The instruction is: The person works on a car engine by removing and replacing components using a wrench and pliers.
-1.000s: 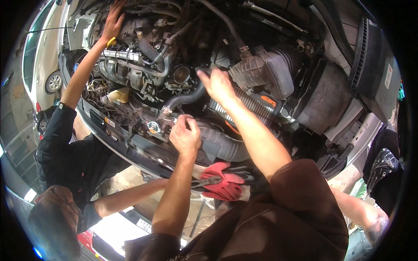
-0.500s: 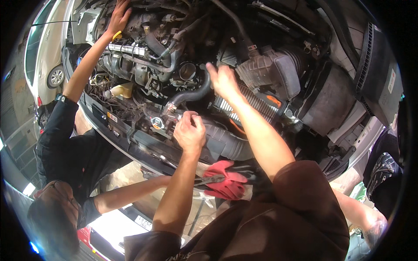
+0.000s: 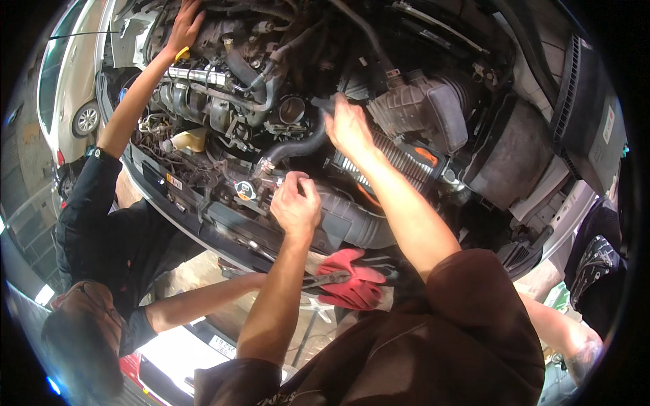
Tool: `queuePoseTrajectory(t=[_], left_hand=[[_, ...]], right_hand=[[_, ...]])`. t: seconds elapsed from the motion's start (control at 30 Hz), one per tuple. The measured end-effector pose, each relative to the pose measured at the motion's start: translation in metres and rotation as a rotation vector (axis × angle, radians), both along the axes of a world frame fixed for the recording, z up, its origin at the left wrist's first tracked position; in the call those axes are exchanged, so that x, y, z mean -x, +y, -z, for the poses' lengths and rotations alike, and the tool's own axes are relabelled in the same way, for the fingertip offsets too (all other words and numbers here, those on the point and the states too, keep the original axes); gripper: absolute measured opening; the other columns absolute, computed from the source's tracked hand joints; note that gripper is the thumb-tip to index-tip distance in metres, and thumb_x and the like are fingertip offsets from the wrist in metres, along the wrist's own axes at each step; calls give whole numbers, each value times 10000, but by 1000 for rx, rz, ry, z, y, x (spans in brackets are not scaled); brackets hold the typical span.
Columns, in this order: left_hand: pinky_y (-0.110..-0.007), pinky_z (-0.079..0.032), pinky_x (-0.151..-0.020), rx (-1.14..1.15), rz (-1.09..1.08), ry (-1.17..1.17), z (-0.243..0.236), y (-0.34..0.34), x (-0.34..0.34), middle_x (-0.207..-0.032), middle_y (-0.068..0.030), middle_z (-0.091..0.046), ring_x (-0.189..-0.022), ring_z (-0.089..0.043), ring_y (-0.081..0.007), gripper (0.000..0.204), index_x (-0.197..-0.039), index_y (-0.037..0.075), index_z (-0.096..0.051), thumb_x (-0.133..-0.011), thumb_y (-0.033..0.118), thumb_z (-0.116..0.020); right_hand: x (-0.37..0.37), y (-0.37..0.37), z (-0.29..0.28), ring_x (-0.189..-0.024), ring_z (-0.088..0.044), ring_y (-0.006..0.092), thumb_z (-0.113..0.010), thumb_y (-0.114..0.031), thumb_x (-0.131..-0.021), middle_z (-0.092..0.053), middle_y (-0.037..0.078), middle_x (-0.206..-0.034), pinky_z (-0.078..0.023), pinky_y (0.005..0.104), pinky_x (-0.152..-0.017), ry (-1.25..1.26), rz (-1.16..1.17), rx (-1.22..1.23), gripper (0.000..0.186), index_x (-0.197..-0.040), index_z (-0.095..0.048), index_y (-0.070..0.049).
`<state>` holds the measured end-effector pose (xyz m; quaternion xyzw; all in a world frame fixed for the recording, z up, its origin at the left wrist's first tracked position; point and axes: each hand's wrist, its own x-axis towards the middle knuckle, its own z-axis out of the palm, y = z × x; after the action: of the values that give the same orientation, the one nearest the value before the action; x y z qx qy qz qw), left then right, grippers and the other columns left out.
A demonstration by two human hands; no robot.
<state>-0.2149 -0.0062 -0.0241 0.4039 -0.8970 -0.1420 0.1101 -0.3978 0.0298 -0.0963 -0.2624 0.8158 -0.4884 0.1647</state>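
Observation:
My right hand (image 3: 349,128) is closed on the upper end of a curved black hose (image 3: 298,145), beside an open round metal bore (image 3: 292,109) in the engine bay. My left hand (image 3: 295,204) has its fingers curled just below the hose's lower clamped end, next to the radiator cap (image 3: 244,191); what it holds is hidden. Red gloves (image 3: 349,287) and a grey metal tool lie on the front edge below my forearms.
A co-worker in dark clothes (image 3: 88,237) at left has one hand (image 3: 184,28) high on the engine. Another person's arm (image 3: 562,325) shows at right. An air box (image 3: 440,115) and ribbed filter (image 3: 406,169) sit right. A car (image 3: 74,88) stands behind.
My right hand has moved slightly up along the hose and closed more around its upper end. The whole view has shifted a little; my left hand stays curled in its place by the cap.

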Motion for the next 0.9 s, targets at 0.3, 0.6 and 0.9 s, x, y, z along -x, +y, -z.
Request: queuePoseTrajectory(t=[0.3, 0.6, 0.9], left_hand=[[-474, -544, -658, -4, -3, 8, 1, 1, 2, -751, -133, -709, -699, -691, -366, 73, -881, 136, -697, -896, 169, -634], [-479, -546, -717, -20, -35, -32, 1, 0, -1, -806, -150, -729, -750, -705, -390, 135, -889, 99, -708, -928, 179, -607], [-483, -546, -719, -22, -40, -36, 2, 0, -1, -820, -157, -732, -753, -704, -395, 123, -900, 104, -721, -920, 179, -627]], right_hand=[[3, -6, 15, -880, -711, 509, -766, -276, -928, -704, 328, -842, -566, 543, -784, 206, 69, -10, 414, -975, -651, 119], [1, -7, 4, -808, -692, 534, -743, -241, -943, -681, 326, -793, -576, 550, -763, 90, 77, 8, 448, -1145, -621, 140], [6, -4, 4, -861, -713, 526, -756, -283, -941, -692, 347, -813, -585, 550, -752, 47, -45, -109, 435, -1041, -648, 127]])
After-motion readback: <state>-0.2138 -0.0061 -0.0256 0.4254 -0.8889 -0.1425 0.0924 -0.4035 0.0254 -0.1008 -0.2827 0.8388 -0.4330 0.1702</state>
